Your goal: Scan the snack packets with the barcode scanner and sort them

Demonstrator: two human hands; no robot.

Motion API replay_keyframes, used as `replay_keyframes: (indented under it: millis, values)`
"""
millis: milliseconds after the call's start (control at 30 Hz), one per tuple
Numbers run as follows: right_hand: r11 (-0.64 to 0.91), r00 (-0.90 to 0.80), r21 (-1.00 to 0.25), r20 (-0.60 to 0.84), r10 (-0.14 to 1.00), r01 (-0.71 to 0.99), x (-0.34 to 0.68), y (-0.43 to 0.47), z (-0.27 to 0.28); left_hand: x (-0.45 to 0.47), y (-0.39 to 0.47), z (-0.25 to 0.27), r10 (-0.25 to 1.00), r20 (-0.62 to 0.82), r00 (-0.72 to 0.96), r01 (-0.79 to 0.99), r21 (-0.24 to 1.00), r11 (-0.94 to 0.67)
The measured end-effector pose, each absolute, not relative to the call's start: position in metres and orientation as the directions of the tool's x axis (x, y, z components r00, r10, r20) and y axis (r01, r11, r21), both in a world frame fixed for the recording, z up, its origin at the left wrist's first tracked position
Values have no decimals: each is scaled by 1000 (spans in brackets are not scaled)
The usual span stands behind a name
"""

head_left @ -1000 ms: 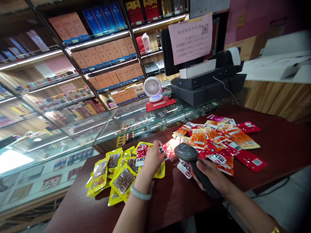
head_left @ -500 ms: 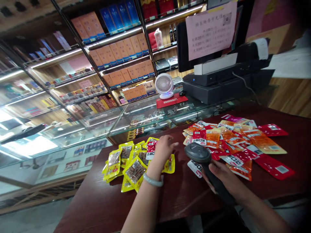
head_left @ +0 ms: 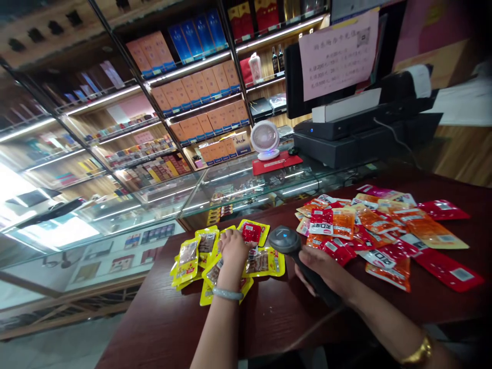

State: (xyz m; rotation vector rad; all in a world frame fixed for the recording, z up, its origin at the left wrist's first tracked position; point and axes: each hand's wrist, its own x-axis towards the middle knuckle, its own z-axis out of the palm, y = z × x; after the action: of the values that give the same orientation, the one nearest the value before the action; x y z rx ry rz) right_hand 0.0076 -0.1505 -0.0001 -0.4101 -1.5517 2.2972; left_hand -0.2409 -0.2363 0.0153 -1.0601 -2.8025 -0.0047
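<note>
My right hand [head_left: 321,269] is wrapped round the handle of a dark grey barcode scanner [head_left: 285,240], its head just right of the yellow packets. My left hand [head_left: 233,251] reaches over the pile of yellow snack packets [head_left: 188,259], fingers apart and pointing down onto them. What its fingertips touch is partly hidden. Right beside this hand, a small red packet [head_left: 251,232] with a barcode label lies on top of a yellow one. Another yellow packet [head_left: 265,262] lies below the scanner's head. To the right spreads a heap of red and orange snack packets [head_left: 369,225].
A glass display counter [head_left: 230,192] runs along the table's [head_left: 161,318] far side. On it stand a white fan [head_left: 265,137], a red mat [head_left: 277,163] and a dark monitor [head_left: 294,82] with a pink notice. Shelves of boxes [head_left: 200,82] line the back.
My left hand has moved left, from the right side of the red packet to over the yellow packets. The scanner in my right hand has swung left, away from the red and orange heap.
</note>
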Motion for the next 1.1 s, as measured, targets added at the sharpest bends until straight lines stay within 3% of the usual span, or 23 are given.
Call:
replay_keyframes:
  millis: [167, 367, 433, 800, 933, 1033, 1100]
  values:
    - [-362, -895, -923, -47, 443, -131, -12, -157, 5, -235, -239, 21, 668, 280, -689, 711, 83, 698]
    - [-415, -853, -888, -52, 520, -200, -6, -152, 4, -233, -231, 15, 674, 126, -728, 592, 611, 525]
    - [-424, -842, -877, -43, 538, -227, 1, -147, 3, -229, -225, 14, 685, 135, -716, 561, 696, 449]
    - [-424, -823, -861, -12, 569, -281, 30, -135, 1, -207, -195, 13, 742, 171, -649, 590, 728, 349]
    - [-370, -801, -892, -14, 598, -261, 40, -136, 4, -184, -160, 3, 788, 55, -613, 428, 861, 273]
    - [-323, -762, -912, -17, 648, -254, 49, -136, 5, -157, -134, 4, 876, -22, -481, 235, 960, 153]
    - [-312, -738, -916, -27, 674, -251, 55, -136, 5, -147, -129, 9, 927, 6, -374, 176, 982, 65]
